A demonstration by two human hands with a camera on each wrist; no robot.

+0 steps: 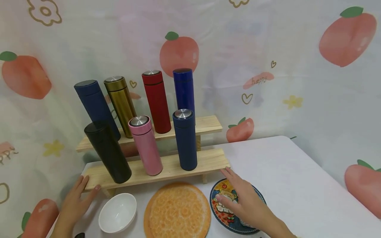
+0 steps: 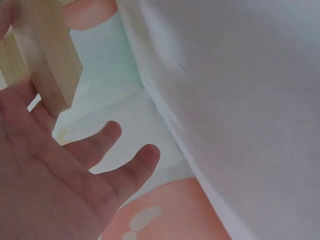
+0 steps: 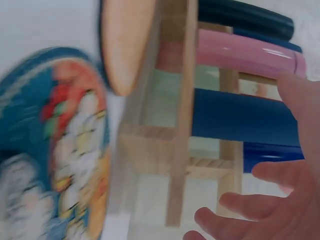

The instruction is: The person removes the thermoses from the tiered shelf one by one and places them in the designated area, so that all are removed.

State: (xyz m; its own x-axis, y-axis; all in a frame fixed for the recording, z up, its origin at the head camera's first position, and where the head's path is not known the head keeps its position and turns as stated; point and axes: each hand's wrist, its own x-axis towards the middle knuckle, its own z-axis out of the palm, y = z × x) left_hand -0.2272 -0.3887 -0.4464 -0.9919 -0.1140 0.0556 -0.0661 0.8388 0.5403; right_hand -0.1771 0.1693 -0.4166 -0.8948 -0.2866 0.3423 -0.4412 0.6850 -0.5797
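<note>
At the left end of the lower wooden shelf (image 1: pixel 169 167), my left hand (image 1: pixel 74 200) touches the board with its fingers spread. The left wrist view shows the board's end (image 2: pixel 50 55) against this hand, with two fingers standing free of it. My right hand (image 1: pixel 248 203) reaches over a patterned round plate (image 1: pixel 218 211) to the shelf's right front corner, its fingers straight and holding nothing. On the lower shelf stand a black thermos bottle (image 1: pixel 108 153), a pink one (image 1: pixel 146 147) and a dark blue one (image 1: pixel 185 140).
The upper shelf (image 1: pixel 208 125) bears a blue thermos (image 1: pixel 96 107), a gold one (image 1: pixel 120 107), a red one (image 1: pixel 157 102) and a bright blue one (image 1: pixel 184 87). A white bowl (image 1: pixel 117 213) and an orange round mat (image 1: pixel 177 211) lie before the rack on the white-covered table (image 1: pixel 285 185).
</note>
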